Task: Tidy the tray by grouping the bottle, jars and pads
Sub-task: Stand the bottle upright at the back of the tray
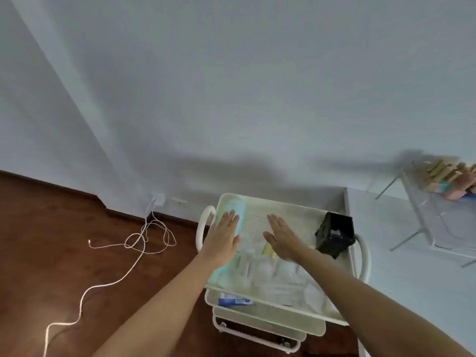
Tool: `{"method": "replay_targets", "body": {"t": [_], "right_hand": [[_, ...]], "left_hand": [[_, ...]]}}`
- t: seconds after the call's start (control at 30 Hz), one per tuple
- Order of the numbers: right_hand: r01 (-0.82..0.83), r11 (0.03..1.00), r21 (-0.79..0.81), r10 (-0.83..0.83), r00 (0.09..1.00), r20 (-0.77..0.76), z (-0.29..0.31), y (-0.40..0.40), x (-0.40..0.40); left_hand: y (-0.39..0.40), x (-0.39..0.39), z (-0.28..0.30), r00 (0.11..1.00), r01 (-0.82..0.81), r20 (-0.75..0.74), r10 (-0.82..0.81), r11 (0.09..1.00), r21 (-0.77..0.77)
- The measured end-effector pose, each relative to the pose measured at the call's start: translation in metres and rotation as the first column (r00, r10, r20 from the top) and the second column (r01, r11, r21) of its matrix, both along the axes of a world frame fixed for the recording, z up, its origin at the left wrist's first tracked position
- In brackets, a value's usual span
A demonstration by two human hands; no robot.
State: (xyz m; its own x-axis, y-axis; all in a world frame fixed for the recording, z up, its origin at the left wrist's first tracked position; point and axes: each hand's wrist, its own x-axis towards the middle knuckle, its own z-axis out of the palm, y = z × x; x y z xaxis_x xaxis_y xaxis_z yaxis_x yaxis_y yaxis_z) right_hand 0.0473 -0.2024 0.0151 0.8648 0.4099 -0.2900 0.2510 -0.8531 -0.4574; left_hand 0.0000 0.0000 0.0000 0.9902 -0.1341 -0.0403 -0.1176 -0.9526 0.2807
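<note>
hands hovered flat over a white tray (332,211) that topped a small white cart standing against a pale wall. left hand (223,239) was spread palm down, fingers straight and together, gripping nothing, above the tray's left side, where a pale blue-green bottle (238,215) lay on its side near the far left corner. right hand (283,238) was likewise flat and empty, fingers extended, over the tray's middle, above a perforated patch of the tray floor. beneath and nearer than the hands sat a blurred cluster of clear jars (268,270) and white round pads (313,292); their exact number could not be told. a small yellow-green item (268,251) showed between the hands. a black box (334,234) rested at the tray's right edge. a white cable (108,284) lay coiled on the dark wooden floor to the left.
</note>
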Motion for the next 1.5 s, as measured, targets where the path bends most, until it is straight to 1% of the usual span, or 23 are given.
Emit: {"method": "replay_targets", "body": {"t": [0.03,0.07,0.17,0.23,0.3,0.33,0.43,0.5,0.57,0.6,0.7,0.83,0.93,1.03,1.1,1.2,1.33,1.43,1.5], "right_hand": [[-0.023,0.999,0.025,0.023,0.999,-0.030,-0.006,0.004,-0.005],[-0.046,0.997,0.060,0.050,0.997,-0.066,-0.009,0.007,-0.009],[-0.093,0.991,0.099,0.106,0.985,-0.134,-0.026,0.022,-0.026],[-0.033,0.987,0.156,0.064,0.978,-0.197,-0.031,0.028,-0.029],[0.053,0.974,0.221,0.014,0.956,-0.293,-0.037,0.034,-0.031],[0.128,0.956,0.262,-0.025,0.931,-0.364,-0.040,0.038,-0.032],[0.381,0.858,0.344,-0.120,0.800,-0.587,-0.044,0.049,-0.031],[0.467,0.819,0.334,-0.137,0.723,-0.677,-0.047,0.057,-0.028],[0.514,0.786,0.344,-0.106,0.660,-0.744,-0.047,0.063,-0.029],[0.513,0.789,0.338,-0.085,0.636,-0.767,-0.045,0.066,-0.031],[0.519,0.806,0.285,-0.099,0.592,-0.800,-0.045,0.077,-0.033],[0.560,0.791,0.245,-0.139,0.554,-0.821,-0.045,0.084,-0.030],[0.588,0.778,0.221,-0.162,0.529,-0.833,-0.043,0.085,-0.026],[0.589,0.776,0.224,-0.175,0.543,-0.822,-0.042,0.081,-0.029],[0.623,0.743,0.244,-0.190,0.546,-0.816,-0.044,0.077,-0.029],[0.720,0.635,0.279,-0.183,0.492,-0.851,-0.035,0.072,-0.028],[0.752,0.560,0.349,-0.180,0.521,-0.834,-0.015,0.067,-0.023],[0.784,0.462,0.414,-0.156,0.532,-0.832,0.003,0.065,-0.018],[0.753,0.458,0.472,-0.164,0.594,-0.788,0.013,0.065,-0.014]], "left_hand": [[-0.004,-0.008,-0.003,0.999,-0.033,-0.013,0.033,0.999,-0.013],[-0.006,-0.013,-0.005,0.997,-0.080,-0.022,0.079,0.995,-0.059],[-0.012,-0.037,-0.017,0.976,-0.216,-0.044,0.212,0.970,-0.115],[-0.012,-0.051,-0.022,0.953,-0.302,-0.062,0.296,0.942,-0.143],[-0.012,-0.066,-0.027,0.923,-0.382,-0.110,0.368,0.906,-0.183],[-0.011,-0.072,-0.030,0.909,-0.414,-0.138,0.393,0.886,-0.209],[-0.007,-0.082,-0.031,0.873,-0.483,-0.221,0.435,0.835,-0.264],[-0.002,-0.084,-0.032,0.865,-0.491,-0.261,0.428,0.826,-0.275],[0.002,-0.082,-0.035,0.868,-0.476,-0.295,0.399,0.838,-0.266],[0.004,-0.081,-0.036,0.873,-0.459,-0.308,0.378,0.850,-0.257],[0.012,-0.075,-0.040,0.871,-0.439,-0.353,0.342,0.863,-0.248],[0.023,-0.066,-0.042,0.835,-0.508,-0.395,0.383,0.813,-0.285],[0.025,-0.068,-0.046,0.833,-0.535,-0.390,0.393,0.753,-0.384],[0.024,-0.071,-0.047,0.841,-0.536,-0.371,0.394,0.703,-0.468],[0.021,-0.071,-0.044,0.847,-0.530,-0.361,0.391,0.681,-0.505],[0.018,-0.068,-0.032,0.840,-0.542,-0.385,0.382,0.621,-0.566],[0.026,-0.054,-0.003,0.831,-0.556,-0.433,0.350,0.518,-0.650],[0.036,-0.036,0.022,0.854,-0.521,-0.399,0.335,0.517,-0.679],[0.038,-0.022,0.037,0.872,-0.488,-0.352,0.342,0.534,-0.690]]}}
